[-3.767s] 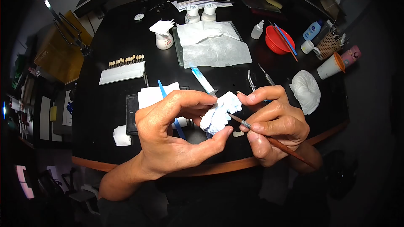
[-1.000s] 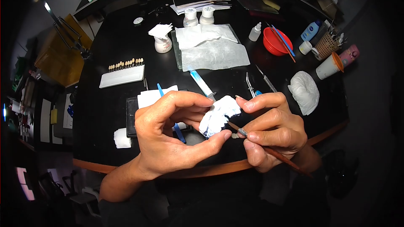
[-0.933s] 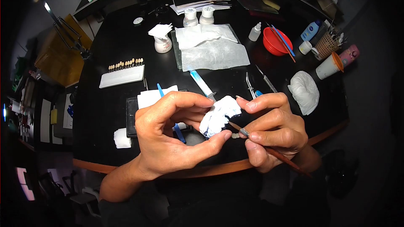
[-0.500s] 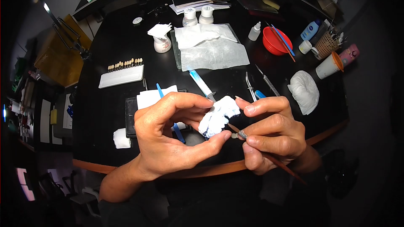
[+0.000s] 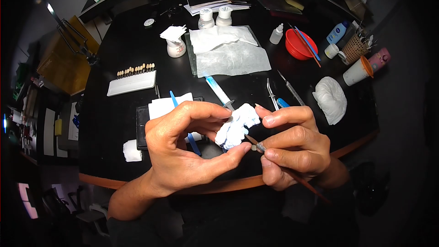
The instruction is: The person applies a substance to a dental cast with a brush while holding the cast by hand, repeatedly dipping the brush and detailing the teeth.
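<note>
Two hands are near together above the bench [image 5: 100,123], and I see them from my head camera; the left hand [image 5: 178,148] is curved like a wide letter C, and it has the irregular white lump [image 5: 235,126] between its thumb and fingertips; the right hand [image 5: 297,146] is closed on the thin brush [image 5: 261,147], close to the metal collar, with its index finger near the upper edge of the lump.

The brush end is at the 4 to 5 o'clock side of the lump; I cannot tell if the hairs touch it. I judge the present step to be fine brush work at this side; such work calls for a steady left hold and very light pressure from the right.

Around the lump, the syringe [image 5: 217,90] lies at 11 o'clock; the red bowl [image 5: 299,51] stands at 1 o'clock.
</note>
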`<state>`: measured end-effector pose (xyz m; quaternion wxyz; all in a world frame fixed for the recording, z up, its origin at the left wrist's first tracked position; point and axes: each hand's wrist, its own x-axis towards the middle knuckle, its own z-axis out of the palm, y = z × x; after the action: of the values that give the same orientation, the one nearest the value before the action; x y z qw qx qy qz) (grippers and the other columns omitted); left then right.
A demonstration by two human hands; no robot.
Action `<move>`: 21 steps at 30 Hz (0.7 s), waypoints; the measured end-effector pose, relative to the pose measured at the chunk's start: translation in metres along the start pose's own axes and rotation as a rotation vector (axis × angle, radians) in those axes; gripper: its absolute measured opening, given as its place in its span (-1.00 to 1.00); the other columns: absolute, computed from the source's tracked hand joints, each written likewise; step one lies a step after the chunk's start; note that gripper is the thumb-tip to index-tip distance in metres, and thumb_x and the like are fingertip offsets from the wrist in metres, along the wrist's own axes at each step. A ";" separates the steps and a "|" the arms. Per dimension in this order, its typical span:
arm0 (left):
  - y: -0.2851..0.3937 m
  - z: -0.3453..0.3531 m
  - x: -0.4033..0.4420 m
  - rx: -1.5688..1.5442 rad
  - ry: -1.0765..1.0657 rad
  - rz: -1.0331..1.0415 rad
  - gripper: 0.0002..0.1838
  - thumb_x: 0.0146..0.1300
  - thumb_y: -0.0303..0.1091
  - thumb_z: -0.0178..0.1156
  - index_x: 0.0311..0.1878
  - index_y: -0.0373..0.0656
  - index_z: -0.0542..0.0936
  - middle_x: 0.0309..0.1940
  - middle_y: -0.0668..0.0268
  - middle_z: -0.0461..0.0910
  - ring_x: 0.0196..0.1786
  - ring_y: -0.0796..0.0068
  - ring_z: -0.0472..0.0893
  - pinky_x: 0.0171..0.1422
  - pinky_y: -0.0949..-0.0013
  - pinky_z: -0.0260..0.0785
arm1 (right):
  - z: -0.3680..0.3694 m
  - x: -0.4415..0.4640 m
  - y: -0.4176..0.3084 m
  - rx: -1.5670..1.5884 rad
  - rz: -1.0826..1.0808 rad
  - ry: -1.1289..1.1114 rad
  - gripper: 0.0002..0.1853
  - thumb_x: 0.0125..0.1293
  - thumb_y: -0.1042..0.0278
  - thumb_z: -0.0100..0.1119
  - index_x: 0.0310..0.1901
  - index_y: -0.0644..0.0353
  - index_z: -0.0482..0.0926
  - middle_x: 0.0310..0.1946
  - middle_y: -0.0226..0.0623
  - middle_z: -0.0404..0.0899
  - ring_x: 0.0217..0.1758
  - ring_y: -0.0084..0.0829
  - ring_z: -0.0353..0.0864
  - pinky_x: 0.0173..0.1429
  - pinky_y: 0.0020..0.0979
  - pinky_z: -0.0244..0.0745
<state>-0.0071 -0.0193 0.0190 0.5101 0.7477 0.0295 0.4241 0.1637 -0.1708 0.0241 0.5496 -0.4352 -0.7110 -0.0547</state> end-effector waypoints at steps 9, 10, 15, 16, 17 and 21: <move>0.000 0.000 0.001 0.019 -0.002 0.014 -0.49 -0.03 -0.48 0.72 -0.02 -0.41 0.70 -0.23 0.13 0.80 -0.22 0.49 0.83 -0.15 0.51 0.72 | -0.002 0.001 -0.001 -0.015 0.000 -0.025 -0.87 0.19 0.62 0.42 -0.22 0.29 0.70 -0.31 -0.18 0.72 0.10 -0.03 0.73 0.21 0.12 0.80; 0.000 0.000 0.001 0.029 -0.002 0.023 -0.49 -0.03 -0.48 0.72 -0.02 -0.41 0.70 -0.23 0.13 0.80 -0.22 0.48 0.83 -0.15 0.51 0.72 | -0.001 0.000 0.000 -0.020 -0.004 -0.029 -0.87 0.18 0.62 0.41 -0.22 0.29 0.70 -0.31 -0.18 0.72 0.10 -0.03 0.73 0.21 0.12 0.80; -0.001 0.001 0.000 0.054 0.007 0.037 -0.47 -0.05 -0.47 0.74 -0.01 -0.41 0.71 -0.23 0.12 0.80 -0.22 0.47 0.83 -0.15 0.50 0.73 | -0.002 0.002 0.000 -0.002 0.010 -0.037 -0.87 0.15 0.64 0.37 -0.25 0.29 0.69 -0.32 -0.19 0.70 0.09 -0.03 0.73 0.23 0.12 0.79; -0.001 0.001 0.000 0.059 0.013 0.040 -0.46 -0.05 -0.46 0.74 -0.01 -0.41 0.71 -0.23 0.12 0.80 -0.22 0.47 0.84 -0.15 0.50 0.73 | -0.002 0.001 0.000 0.009 0.015 -0.028 -0.87 0.13 0.64 0.36 -0.26 0.28 0.68 -0.33 -0.19 0.70 0.08 -0.03 0.73 0.23 0.12 0.79; -0.002 0.001 0.000 0.063 0.014 0.046 -0.46 -0.06 -0.46 0.75 -0.01 -0.40 0.71 -0.22 0.12 0.80 -0.22 0.47 0.84 -0.15 0.49 0.73 | -0.002 0.000 0.000 0.017 0.019 -0.015 -0.87 0.12 0.65 0.34 -0.28 0.27 0.68 -0.33 -0.20 0.69 0.08 -0.03 0.73 0.24 0.12 0.79; -0.002 0.003 -0.002 0.113 0.036 0.064 -0.40 -0.09 -0.48 0.77 0.04 -0.39 0.69 -0.20 0.11 0.81 -0.21 0.44 0.84 -0.13 0.45 0.74 | -0.005 0.001 0.015 0.268 0.038 0.114 -0.86 0.01 0.65 0.25 -0.34 0.25 0.64 -0.40 -0.22 0.68 -0.01 -0.06 0.74 0.06 -0.14 0.79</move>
<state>-0.0058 -0.0215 0.0155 0.4525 0.7681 0.0389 0.4514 0.1777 -0.1637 0.0205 0.6431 -0.3674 -0.6713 0.0263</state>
